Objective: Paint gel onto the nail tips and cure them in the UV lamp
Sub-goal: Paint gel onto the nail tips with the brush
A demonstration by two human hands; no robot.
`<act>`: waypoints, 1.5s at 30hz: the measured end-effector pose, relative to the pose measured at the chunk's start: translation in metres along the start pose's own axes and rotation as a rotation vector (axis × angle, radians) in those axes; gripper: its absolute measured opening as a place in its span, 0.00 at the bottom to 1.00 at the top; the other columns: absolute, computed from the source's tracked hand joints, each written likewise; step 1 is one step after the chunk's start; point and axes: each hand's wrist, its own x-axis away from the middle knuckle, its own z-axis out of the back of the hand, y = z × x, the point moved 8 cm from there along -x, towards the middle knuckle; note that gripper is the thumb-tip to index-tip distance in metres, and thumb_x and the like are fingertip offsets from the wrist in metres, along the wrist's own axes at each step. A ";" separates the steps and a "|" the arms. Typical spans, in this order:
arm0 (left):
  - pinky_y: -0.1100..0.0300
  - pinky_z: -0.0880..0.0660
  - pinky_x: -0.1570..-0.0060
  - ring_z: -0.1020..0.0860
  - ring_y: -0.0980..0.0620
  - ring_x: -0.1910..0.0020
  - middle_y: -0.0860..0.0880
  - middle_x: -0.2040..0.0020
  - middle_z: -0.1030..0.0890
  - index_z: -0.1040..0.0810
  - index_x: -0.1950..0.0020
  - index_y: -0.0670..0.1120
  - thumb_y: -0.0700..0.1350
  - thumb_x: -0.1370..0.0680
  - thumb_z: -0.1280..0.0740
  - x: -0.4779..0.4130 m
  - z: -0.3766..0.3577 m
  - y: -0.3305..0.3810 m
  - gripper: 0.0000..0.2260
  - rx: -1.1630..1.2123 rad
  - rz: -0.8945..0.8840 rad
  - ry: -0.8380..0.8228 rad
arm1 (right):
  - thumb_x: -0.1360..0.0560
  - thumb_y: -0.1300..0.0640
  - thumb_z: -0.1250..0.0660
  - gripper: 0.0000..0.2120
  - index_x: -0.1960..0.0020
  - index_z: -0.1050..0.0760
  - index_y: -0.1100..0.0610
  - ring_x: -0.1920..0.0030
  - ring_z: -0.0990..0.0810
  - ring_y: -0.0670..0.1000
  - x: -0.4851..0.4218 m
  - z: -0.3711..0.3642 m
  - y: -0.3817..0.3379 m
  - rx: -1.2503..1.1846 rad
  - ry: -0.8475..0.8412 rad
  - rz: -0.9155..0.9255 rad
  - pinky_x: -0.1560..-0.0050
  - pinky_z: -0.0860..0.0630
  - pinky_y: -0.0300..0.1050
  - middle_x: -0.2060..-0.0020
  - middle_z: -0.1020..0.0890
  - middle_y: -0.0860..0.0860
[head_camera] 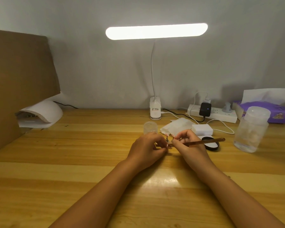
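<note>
At the far left edge of the desk (72,162), tucked against a cardboard panel (20,79), the white UV lamp (44,112) sits with its mouth facing the work area. Whether anything lies inside it I cannot tell. It is well apart from the hands, so curing looks like a step not yet reached for the set now in hand.

Near the middle of the desk, the left hand (146,147) has its fingers curled round one end of a small holder, steadying it just above the wood. The nail tips (166,134) stand between the 2 hands on short pegs. They look pale pink and glossy, but they are too small to say how many carry gel, so I would judge the painting as under way and not finished.

Just right of them, the right hand (191,145) pinches an amber-handled brush (204,142) like a pen. The handle trails off toward the right and the working end points in at the tips. The bristles are hidden, so contact cannot be confirmed.

Beside that hand, toward the right edge, a round black pot (211,146) lies open, probably the gel. Still to do, by my reading: coat the remaining tips, then carry the holder across to the lamp.
</note>
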 end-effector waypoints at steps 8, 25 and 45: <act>0.62 0.24 0.62 0.25 0.60 0.62 0.57 0.56 0.22 0.18 0.54 0.54 0.48 0.25 0.27 0.001 0.001 0.001 0.02 0.020 -0.006 0.005 | 0.24 0.55 0.30 0.04 0.52 0.24 0.54 0.65 0.24 0.46 0.000 0.004 -0.001 -0.064 0.019 -0.019 0.59 0.26 0.44 0.68 0.22 0.50; 0.70 0.33 0.64 0.26 0.64 0.63 0.59 0.56 0.23 0.17 0.51 0.54 0.48 0.25 0.27 0.001 -0.002 -0.002 0.04 -0.004 0.001 0.003 | 0.27 0.60 0.29 0.06 0.53 0.24 0.55 0.66 0.24 0.47 0.003 -0.001 0.001 0.019 0.017 -0.031 0.62 0.28 0.41 0.69 0.23 0.52; 0.68 0.33 0.63 0.26 0.63 0.63 0.61 0.57 0.25 0.18 0.51 0.54 0.48 0.24 0.28 -0.002 -0.003 -0.005 0.03 -0.022 -0.003 0.004 | 0.25 0.53 0.30 0.04 0.52 0.25 0.50 0.62 0.19 0.43 0.003 -0.004 -0.001 0.049 -0.036 -0.020 0.64 0.25 0.36 0.64 0.18 0.48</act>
